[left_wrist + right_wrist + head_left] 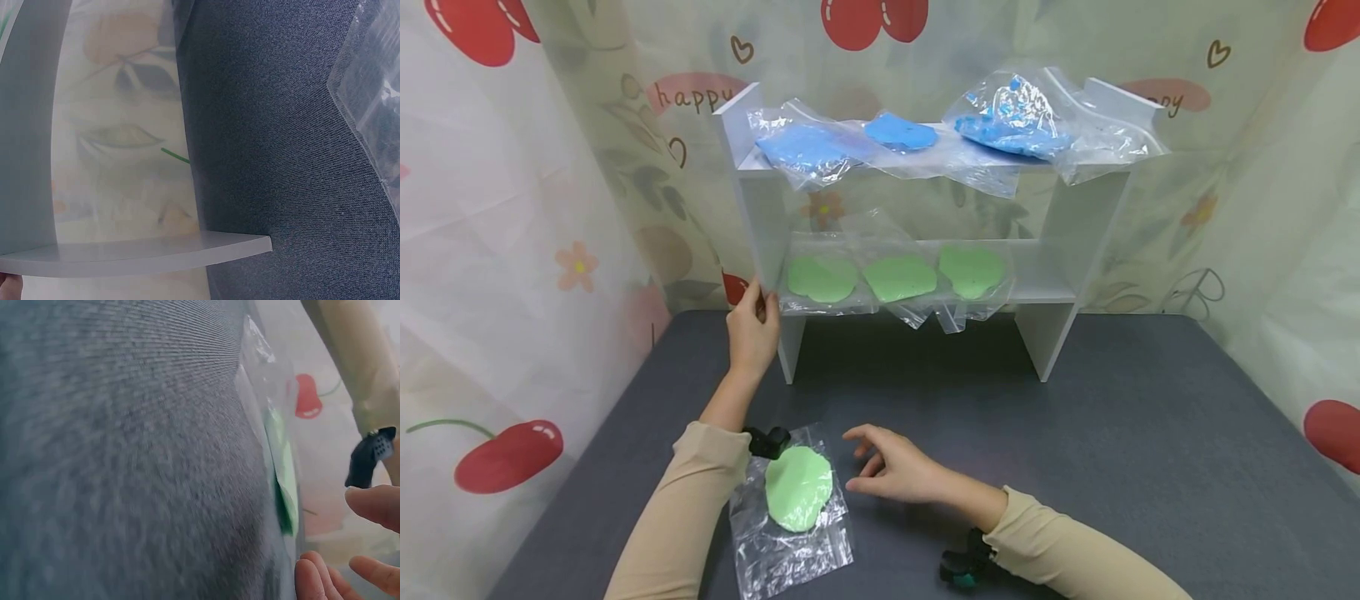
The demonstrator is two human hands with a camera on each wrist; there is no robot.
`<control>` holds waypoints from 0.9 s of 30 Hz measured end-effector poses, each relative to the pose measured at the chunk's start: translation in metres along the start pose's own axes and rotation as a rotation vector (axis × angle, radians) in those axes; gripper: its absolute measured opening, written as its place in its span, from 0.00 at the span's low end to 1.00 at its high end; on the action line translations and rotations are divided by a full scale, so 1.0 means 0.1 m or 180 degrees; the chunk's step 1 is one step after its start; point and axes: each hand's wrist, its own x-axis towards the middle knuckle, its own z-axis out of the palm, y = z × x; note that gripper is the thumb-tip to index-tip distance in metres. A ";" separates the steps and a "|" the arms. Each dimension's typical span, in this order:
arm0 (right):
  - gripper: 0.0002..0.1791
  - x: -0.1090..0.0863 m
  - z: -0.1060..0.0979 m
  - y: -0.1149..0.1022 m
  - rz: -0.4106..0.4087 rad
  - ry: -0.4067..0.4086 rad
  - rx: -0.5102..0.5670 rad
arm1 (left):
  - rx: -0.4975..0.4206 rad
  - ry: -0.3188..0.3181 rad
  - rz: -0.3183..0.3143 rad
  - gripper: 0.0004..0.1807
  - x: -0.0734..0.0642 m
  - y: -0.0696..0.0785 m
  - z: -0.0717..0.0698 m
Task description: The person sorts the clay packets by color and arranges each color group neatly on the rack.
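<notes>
My left hand grips the left side panel of a white two-tier shelf, with fingers at the panel's outer side. In the left wrist view that panel crosses the bottom, and one fingertip shows at its left end. Over the table, my right hand hovers with loosely bent fingers and holds nothing. Between the forearms lies a clear zip bag with a flat light green slime piece inside. The right wrist view shows this green piece edge-on beside the right fingers.
Several bagged blue pieces lie on the shelf's upper tier, their plastic hanging over the front edge. Three bagged green pieces line the lower tier. The dark grey table meets a patterned curtain behind and at both sides.
</notes>
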 end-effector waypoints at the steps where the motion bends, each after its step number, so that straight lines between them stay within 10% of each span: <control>1: 0.33 0.01 0.02 0.00 0.0003 -0.0006 0.0000 | -0.0007 -0.0003 -0.0010 0.22 0.00 0.00 0.00; 27: 0.50 0.24 0.34 -0.14 0.0438 -0.0170 -0.0609 | -0.0032 -0.0023 -0.0054 0.23 -0.01 0.00 -0.01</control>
